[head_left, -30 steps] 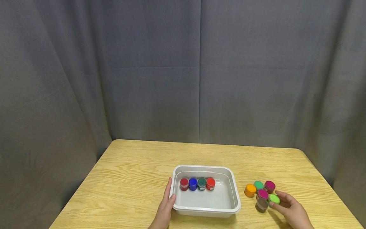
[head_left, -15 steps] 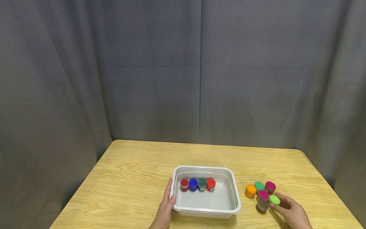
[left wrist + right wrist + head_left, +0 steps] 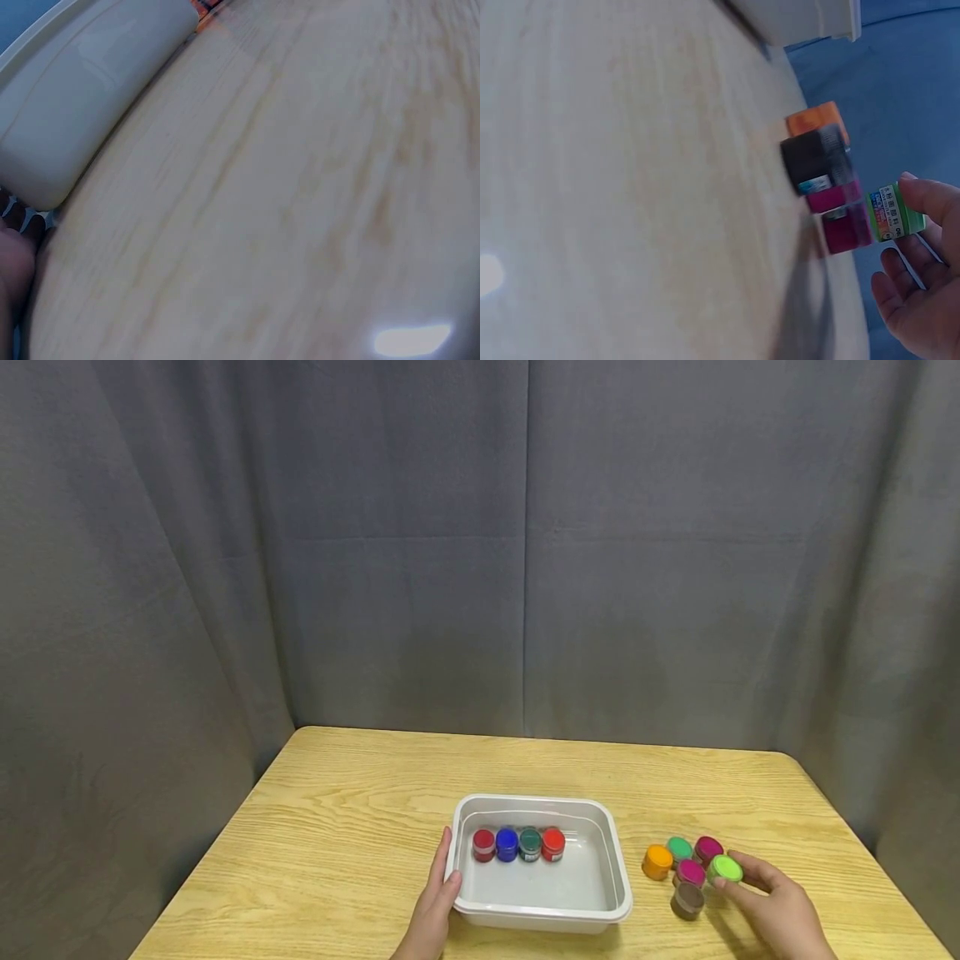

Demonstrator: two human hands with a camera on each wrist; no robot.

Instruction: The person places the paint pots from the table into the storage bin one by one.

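Both hands grasp: left hand (image 3: 433,906), tray (image 3: 543,912) by its left rim; right hand (image 3: 782,902), lime jar (image 3: 725,868), well inside right edge of desk (image 3: 360,810).

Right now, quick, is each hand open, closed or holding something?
Left hand: holding the tub at its left side.
Right hand: holding the lime jar, pinched between thumb and fingers.

Lime-green jar (image 3: 724,868), white tray (image 3: 536,892) (yellow table (image 3: 352,814), wood-grained).

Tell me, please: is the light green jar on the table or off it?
Off the table: the right hand pinches the light green jar, higher than the magenta jars in the right wrist view.
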